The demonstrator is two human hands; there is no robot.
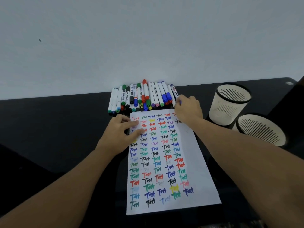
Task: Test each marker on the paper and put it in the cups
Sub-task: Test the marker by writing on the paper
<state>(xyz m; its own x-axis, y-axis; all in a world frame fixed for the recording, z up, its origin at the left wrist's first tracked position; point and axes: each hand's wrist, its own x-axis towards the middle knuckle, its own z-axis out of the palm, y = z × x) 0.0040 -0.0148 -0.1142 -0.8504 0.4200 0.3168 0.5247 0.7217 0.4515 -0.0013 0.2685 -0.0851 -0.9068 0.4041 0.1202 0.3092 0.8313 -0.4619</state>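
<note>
Left hand (122, 129) flat on paper (194, 162) (fingers spread); right hand (187, 109) pinches marker (172, 100).

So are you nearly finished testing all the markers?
Not nearly. The paper is already covered in rows of colourful "Test" words, but the two cups look empty. Right now the right hand is reaching into the marker pile while the left hand presses the paper flat. The whole pile still needs sorting.
</note>
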